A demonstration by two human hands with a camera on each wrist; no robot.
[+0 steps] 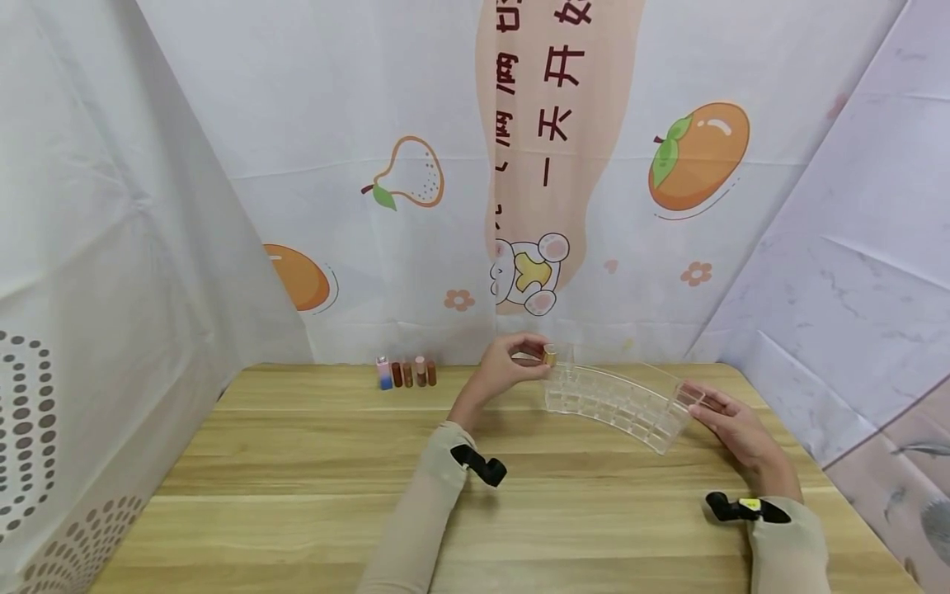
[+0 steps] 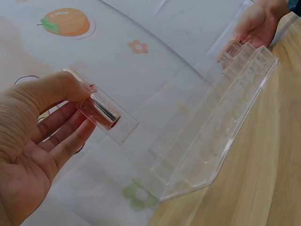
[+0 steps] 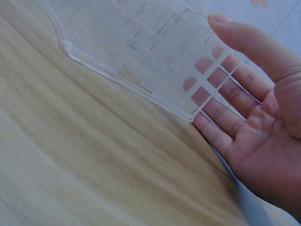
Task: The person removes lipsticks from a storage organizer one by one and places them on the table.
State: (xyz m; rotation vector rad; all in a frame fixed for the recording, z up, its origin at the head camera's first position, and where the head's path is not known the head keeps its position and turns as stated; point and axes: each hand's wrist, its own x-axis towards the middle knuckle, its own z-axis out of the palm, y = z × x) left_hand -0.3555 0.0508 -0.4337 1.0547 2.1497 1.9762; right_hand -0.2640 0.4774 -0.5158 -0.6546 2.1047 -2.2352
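Note:
A clear, curved, stepped lipstick organizer [image 1: 616,403] with several small compartments stands on the wooden table. My left hand [image 1: 512,363], at its left end, pinches a shiny gold lipstick tube [image 2: 104,112] between thumb and fingers. Around the tube shows a clear rectangular piece [image 2: 127,131]; whether it is the lipstick's own casing I cannot tell. In the left wrist view the tube is apart from the organizer. My right hand [image 1: 735,425] holds the organizer's right end. Through the clear plastic its fingers [image 3: 223,92] show long and nearly straight, with the thumb on the near side.
Several small lipsticks [image 1: 408,374] stand in a row at the table's back left, one with a pink and blue case [image 1: 383,373]. A printed white curtain [image 1: 416,272] hangs directly behind the wooden table [image 1: 312,478]. More cloth hangs at both sides.

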